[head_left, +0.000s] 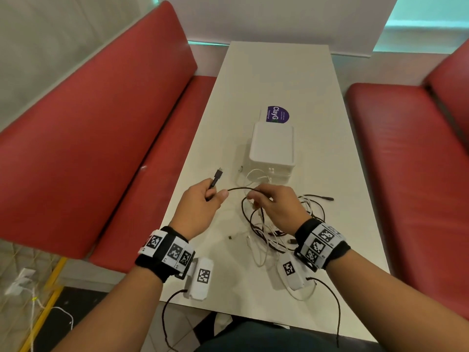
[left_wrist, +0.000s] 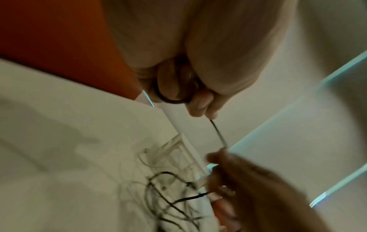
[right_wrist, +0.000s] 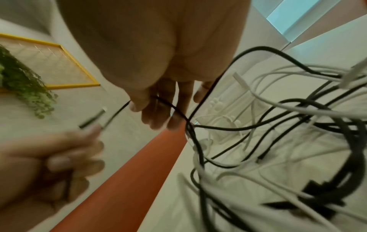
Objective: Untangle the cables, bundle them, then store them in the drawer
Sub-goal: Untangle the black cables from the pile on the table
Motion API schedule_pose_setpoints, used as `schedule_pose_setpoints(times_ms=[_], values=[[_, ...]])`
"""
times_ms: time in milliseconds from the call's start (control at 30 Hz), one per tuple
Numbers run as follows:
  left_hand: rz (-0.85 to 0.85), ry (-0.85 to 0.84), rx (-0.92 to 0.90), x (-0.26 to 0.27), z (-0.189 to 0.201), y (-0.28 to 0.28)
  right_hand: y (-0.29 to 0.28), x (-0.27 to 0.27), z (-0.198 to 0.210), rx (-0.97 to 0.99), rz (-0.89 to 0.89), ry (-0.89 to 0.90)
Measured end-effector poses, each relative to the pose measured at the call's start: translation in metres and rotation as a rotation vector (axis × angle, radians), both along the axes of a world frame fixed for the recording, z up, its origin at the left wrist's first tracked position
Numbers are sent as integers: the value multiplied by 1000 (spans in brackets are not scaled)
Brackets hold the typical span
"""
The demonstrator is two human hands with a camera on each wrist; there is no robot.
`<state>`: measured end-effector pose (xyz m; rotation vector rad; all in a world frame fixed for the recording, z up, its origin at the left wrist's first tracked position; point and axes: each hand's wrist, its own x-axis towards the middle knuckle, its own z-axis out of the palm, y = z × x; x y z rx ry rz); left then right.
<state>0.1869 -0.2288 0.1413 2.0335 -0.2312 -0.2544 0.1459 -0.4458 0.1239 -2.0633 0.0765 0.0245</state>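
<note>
Two hands: both raised just above the near half of the white table (head_left: 279,80), each holding the same black cable (head_left: 239,189).
Left hand (head_left: 200,204): fingers curled round the black cable close to its plug (head_left: 217,177); the plug sticks out past the knuckles, pointing toward the far end. The left wrist view shows a loop of the cable inside the fist (left_wrist: 170,87).
Right hand (head_left: 276,207): thumb and fingertips pinch the cable a short way along from the left hand; the right wrist view shows it crossing the fingers (right_wrist: 158,113).
Black cable: runs in a short arc between the hands, then drops into the tangle.
Tangle (head_left: 274,229): black and white cables knotted on the table, under and right of the right hand.
Drawer unit (head_left: 272,146): white box, just beyond the tangle, mid-table; its front is hard to read.
Purple sticker (head_left: 278,114): on the table, far side of the box.
Red benches (head_left: 106,138): along both sides.
</note>
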Motion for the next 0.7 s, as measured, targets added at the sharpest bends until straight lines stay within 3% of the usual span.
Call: schedule_pose_setpoints(times_ms=[100,167,233,333,433,500,600,700], values=[[10,31,233,0,-12,3,4,-9,8,-9,27,-189],[35,32,300,-3,-13,0,5,-13,4,48,65,-118],[63,78,129,-4,-8,0,-2,-11,-3,87,72,55],[60,191,-384,-10,8,1,-15,-9,-7,-136,184,247],[82,139,-446,-12,17,6,-16,-10,-7,-228,262,271],[114,118,-272,-6,15,15,-17,-11,-9,-125,192,196],[2,143,302,3,4,31,-15,-12,-8,122,23,61],[-40,146,498,3,-6,29,-4,-11,-8,165,2,28]])
